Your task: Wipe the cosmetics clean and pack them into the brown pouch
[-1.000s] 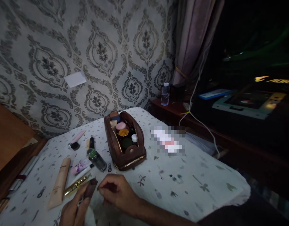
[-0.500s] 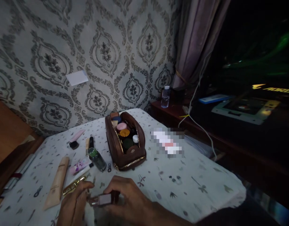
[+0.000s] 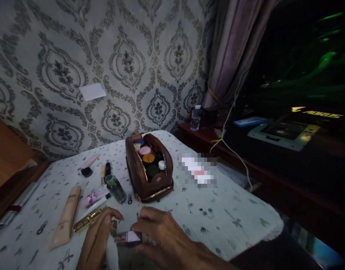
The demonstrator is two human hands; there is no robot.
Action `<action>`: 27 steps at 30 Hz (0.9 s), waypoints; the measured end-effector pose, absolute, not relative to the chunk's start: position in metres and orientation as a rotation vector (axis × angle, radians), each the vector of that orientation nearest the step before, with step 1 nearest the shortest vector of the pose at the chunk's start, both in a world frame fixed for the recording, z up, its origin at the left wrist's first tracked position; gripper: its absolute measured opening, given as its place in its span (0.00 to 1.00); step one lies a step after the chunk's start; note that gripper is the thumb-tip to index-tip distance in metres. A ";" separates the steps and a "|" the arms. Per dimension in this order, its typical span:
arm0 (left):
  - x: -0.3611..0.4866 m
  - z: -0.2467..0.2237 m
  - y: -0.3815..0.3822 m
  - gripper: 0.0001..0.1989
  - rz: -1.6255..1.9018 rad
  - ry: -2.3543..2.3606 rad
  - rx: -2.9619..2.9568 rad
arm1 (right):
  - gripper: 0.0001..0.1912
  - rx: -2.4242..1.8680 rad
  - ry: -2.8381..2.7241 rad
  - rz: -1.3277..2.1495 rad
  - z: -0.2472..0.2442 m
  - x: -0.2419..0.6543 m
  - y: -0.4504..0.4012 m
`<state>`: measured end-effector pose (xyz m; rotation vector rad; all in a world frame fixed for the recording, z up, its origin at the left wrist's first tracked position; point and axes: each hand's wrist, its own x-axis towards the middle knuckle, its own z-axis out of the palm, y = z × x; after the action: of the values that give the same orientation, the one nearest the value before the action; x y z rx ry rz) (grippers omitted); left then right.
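My right hand [image 3: 161,232] grips a small bottle [image 3: 129,239] with a pale label, low in the view. Close by on its left, my left hand [image 3: 98,236] has its fingers bent at the bottle's end; something white lies below them, and what they hold is too hidden to name. Beyond both hands stands an open brown bag [image 3: 154,194] filled with jars and lids. A green-capped bottle [image 3: 117,191] leans left of the bag. A gold tube [image 3: 86,221] and a beige tube [image 3: 66,219] lie left of my left hand.
Further left are a pink brush [image 3: 89,161], a purple-and-white tube [image 3: 93,197] and two slim tubes. A blurred white item [image 3: 197,168] lies right of the bag. A clear bottle [image 3: 195,118] stands on the dark red desk [image 3: 186,129], where a white cable [image 3: 237,150] hangs down.
Both hands have moved slightly right and up with the small bottle. A white patch now shows beneath my left fingers. The view has shifted slightly.
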<state>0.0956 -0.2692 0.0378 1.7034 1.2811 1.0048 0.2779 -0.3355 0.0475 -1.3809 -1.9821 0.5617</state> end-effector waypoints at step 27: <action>0.119 0.047 -0.278 0.31 0.819 1.137 1.203 | 0.14 -1.067 -1.103 1.302 0.052 0.283 -0.333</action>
<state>0.1194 -0.2784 0.0474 1.2026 1.1371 0.8189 0.2828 -0.3328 0.0516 -1.0672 -1.1034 1.3017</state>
